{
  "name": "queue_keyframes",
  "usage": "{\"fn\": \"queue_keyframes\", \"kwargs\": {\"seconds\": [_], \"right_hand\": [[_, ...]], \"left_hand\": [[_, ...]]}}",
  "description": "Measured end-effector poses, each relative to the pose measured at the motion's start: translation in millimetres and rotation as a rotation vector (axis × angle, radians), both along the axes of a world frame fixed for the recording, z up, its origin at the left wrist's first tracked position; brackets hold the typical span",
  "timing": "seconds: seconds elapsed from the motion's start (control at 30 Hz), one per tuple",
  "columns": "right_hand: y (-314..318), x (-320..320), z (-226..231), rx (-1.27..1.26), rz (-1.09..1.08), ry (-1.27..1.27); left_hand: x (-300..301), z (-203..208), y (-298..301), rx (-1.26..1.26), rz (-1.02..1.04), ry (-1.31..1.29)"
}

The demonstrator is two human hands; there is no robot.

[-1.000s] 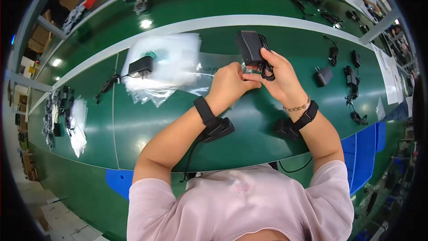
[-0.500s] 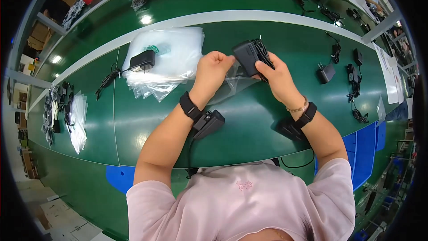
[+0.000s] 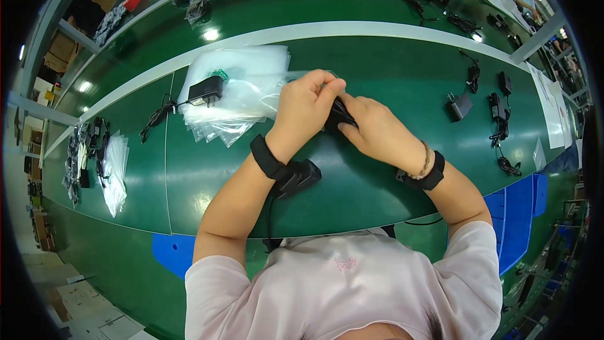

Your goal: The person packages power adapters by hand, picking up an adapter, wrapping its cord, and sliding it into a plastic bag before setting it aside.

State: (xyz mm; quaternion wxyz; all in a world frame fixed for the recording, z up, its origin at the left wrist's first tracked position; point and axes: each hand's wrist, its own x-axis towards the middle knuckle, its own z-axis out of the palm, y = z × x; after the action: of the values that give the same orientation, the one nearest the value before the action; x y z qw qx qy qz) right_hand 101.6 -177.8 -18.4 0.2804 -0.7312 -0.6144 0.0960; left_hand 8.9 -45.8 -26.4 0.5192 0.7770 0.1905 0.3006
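My left hand (image 3: 306, 106) is closed in a pinch on a clear plastic bag, mostly hidden behind the fingers. Right against it, my right hand (image 3: 377, 127) grips a black power adapter (image 3: 340, 115) with its bundled cable. The fingers cover most of the adapter, and it is at the bag; how far inside, I cannot tell. Just left of my hands lies a stack of clear plastic bags (image 3: 251, 66). Another black plug adapter (image 3: 206, 90) rests on that stack, its cable trailing left.
More adapters with cables lie at the right, including a plug adapter (image 3: 460, 107) and a cabled one (image 3: 499, 113). A narrow pile of plastic bags (image 3: 115, 173) sits far left beside black cables (image 3: 97, 145). A white rail (image 3: 327, 28) crosses behind. Blue bins (image 3: 513, 220) stand below right.
My right hand has brought the adapter down and left, against my left hand. The bag has shifted from below my hands to behind my left fingers.
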Motion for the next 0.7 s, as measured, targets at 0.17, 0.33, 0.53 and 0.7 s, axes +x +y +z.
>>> {"fn": "queue_keyframes", "kwargs": {"seconds": [0.17, 0.33, 0.53, 0.7], "right_hand": [[12, 13, -4, -0.031, -0.064, 0.478], [15, 3, -5, 0.024, -0.038, 0.153], [23, 20, 18, 0.22, -0.136, 1.499], [48, -3, 12, 0.597, -0.107, 0.867]], "left_hand": [[-2, 0, -7, 0.439, 0.039, -0.099], [-7, 1, -7, 0.627, 0.005, -0.145], [-7, 12, -17, 0.427, 0.104, -0.172], [-5, 33, -24, 0.607, 0.089, -0.433]]}}
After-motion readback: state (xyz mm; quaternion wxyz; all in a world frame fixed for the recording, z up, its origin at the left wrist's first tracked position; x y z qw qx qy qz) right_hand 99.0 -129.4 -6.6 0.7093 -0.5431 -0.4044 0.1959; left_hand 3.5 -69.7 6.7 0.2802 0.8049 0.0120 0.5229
